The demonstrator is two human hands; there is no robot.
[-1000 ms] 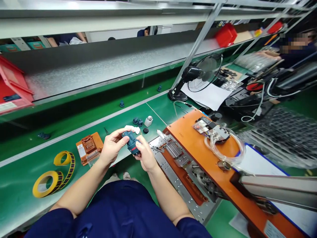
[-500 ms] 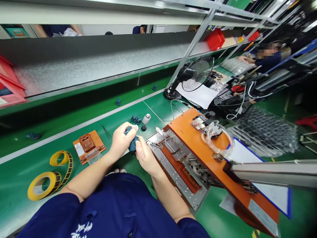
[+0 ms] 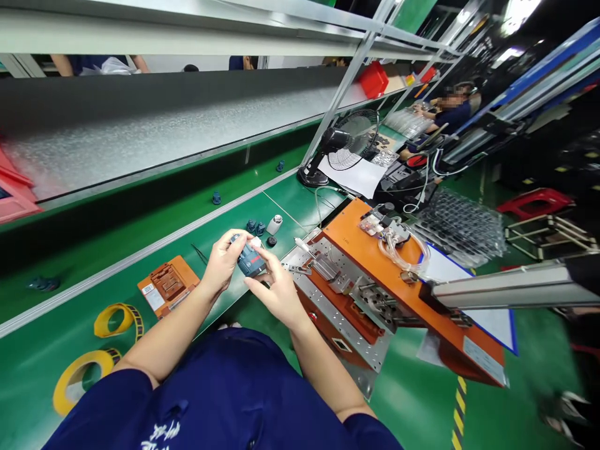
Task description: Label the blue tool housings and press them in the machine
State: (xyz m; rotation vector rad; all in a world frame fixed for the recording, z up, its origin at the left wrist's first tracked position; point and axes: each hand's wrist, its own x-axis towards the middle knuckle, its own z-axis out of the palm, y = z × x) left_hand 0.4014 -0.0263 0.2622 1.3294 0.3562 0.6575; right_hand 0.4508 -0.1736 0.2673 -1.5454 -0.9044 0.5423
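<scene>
A green tabletop point(image 3: 60, 312) runs from lower left toward the upper middle of the frame, with a grey conveyor belt point(image 3: 154, 134) behind it. An orange jig point(image 3: 403, 275) on a drilled metal plate point(image 3: 328, 306) fills the centre right, clear tubing point(image 3: 403, 250) coiled on top. A black fan point(image 3: 344, 147) stands above it, by white paper point(image 3: 359, 178). In the upper right a co-worker point(image 3: 447, 109) sits at another station. At lower left lie yellow tape reels point(image 3: 82, 375), and just right of them a small orange fixture point(image 3: 167, 284).

At the frame's centre, the left hand point(image 3: 220, 265) and right hand point(image 3: 276, 294) hold a small blue part point(image 3: 249, 259) above the tabletop's near edge. The left fingers point(image 3: 229, 240) are curled over its top and left side, grasping it; the right fingers point(image 3: 262, 259) press against its right side, thumb below. A red stripe shows on the part between them.

Just beyond the hands sit two blue caps point(image 3: 255, 226), a black cap point(image 3: 271, 240) and a small white bottle point(image 3: 275, 224).
</scene>
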